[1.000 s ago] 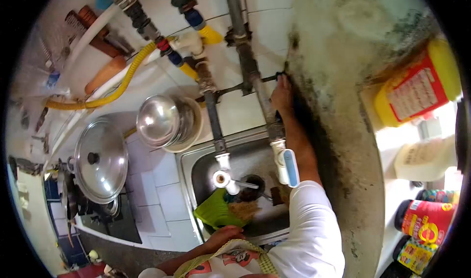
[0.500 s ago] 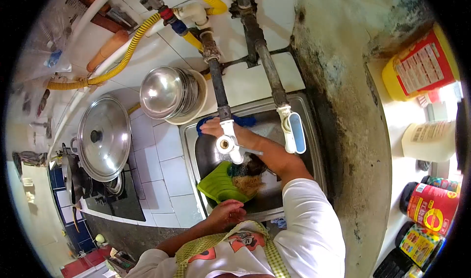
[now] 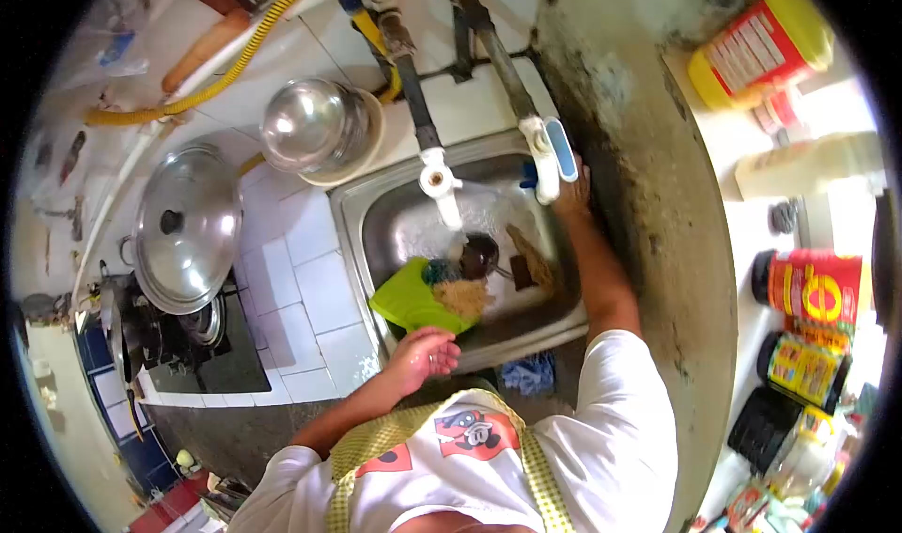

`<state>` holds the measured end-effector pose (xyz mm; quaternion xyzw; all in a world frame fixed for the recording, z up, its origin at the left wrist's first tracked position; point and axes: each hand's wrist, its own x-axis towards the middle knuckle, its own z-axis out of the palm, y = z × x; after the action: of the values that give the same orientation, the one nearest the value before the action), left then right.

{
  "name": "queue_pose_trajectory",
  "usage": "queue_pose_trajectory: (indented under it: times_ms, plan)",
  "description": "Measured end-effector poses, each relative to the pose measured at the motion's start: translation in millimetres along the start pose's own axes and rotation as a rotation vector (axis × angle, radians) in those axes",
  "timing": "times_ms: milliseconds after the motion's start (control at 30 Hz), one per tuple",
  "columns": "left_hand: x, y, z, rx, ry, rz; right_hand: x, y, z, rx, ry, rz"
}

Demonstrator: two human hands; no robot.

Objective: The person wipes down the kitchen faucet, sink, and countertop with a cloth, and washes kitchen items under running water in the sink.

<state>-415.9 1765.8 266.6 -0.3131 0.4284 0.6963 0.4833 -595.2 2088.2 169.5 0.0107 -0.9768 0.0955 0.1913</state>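
My right hand (image 3: 571, 193) is at the back right corner of the steel sink (image 3: 352, 218), partly hidden by the white tap with the blue-faced lever (image 3: 560, 149). Dark blue cloth (image 3: 530, 175) shows beside that tap, against my right fingers. Over the sink's front rim, my left hand (image 3: 425, 356) hovers with loosely curled fingers and nothing in it. A green scoop-like piece (image 3: 411, 298), a tan scrubber (image 3: 464, 298) and a dark round object (image 3: 479, 255) lie in the basin. A brown brush-like item (image 3: 532, 258) rests to their right.
Stacked metal bowls (image 3: 305, 124) stand behind the sink's left side. A lidded pot (image 3: 188, 227) sits on the stove (image 3: 221, 359) at left. Pipes (image 3: 413, 96) come down over the sink. Jars and a yellow tub (image 3: 766, 49) line the right ledge.
My right hand has gone from the wall behind the sink to the basin's back left, then across to its back right with the blue cloth. My left hand has stayed near the front rim.
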Motion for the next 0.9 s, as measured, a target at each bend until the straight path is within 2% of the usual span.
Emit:
queue_pose_trajectory:
  times_ms: [33,133,233,300,467,500,567,633,667,700,733,767,800,833,867,900]
  plan:
    - [-3,0,0,0.016,-0.001,-0.005,-12,-1,-12,-0.071,-0.071,0.018]
    - [-9,-5,-9,0.032,-0.023,0.006,-49,17,-13,-0.274,-0.091,-0.081]
    - [-12,-6,-17,0.054,-0.072,0.003,-105,16,-40,-0.285,-0.17,0.0]
    - [-14,-3,-18,0.08,-0.1,0.029,-151,20,-52,-0.331,-0.151,-0.025]
    - [-4,8,-18,0.095,-0.154,0.039,-212,-18,-91,-0.292,-0.305,0.321]
    - [0,12,-15,0.111,-0.139,0.011,-207,-35,-99,-0.294,-0.298,0.315]
    - [10,21,-3,0.122,-0.177,-0.015,-181,-91,-119,0.382,-0.059,0.623]
    - [10,32,23,0.065,-0.01,-0.005,-159,-142,-113,0.845,-0.067,0.808]
    - [19,36,22,0.071,-0.005,0.0,-153,-164,-101,0.911,-0.112,0.624]
    - [32,37,17,0.013,-0.04,0.145,-150,-178,-88,0.969,-0.153,0.442]
    - [39,38,14,-0.04,-0.075,0.288,-149,-182,-75,0.977,-0.142,0.449]
    - [33,44,9,-0.026,-0.072,0.289,-145,-181,-58,1.178,-0.214,0.549]
    - [23,53,0,0.074,0.015,0.442,-138,-179,-46,1.379,-0.296,0.644]
    - [15,63,-14,0.175,0.105,0.593,-131,-164,-38,1.336,-0.265,0.906]
    - [14,70,-33,0.451,0.249,0.819,-141,-140,10,1.178,-0.147,0.912]
    - [13,77,-51,0.732,0.391,1.037,-138,-131,13,0.943,-0.377,1.0]
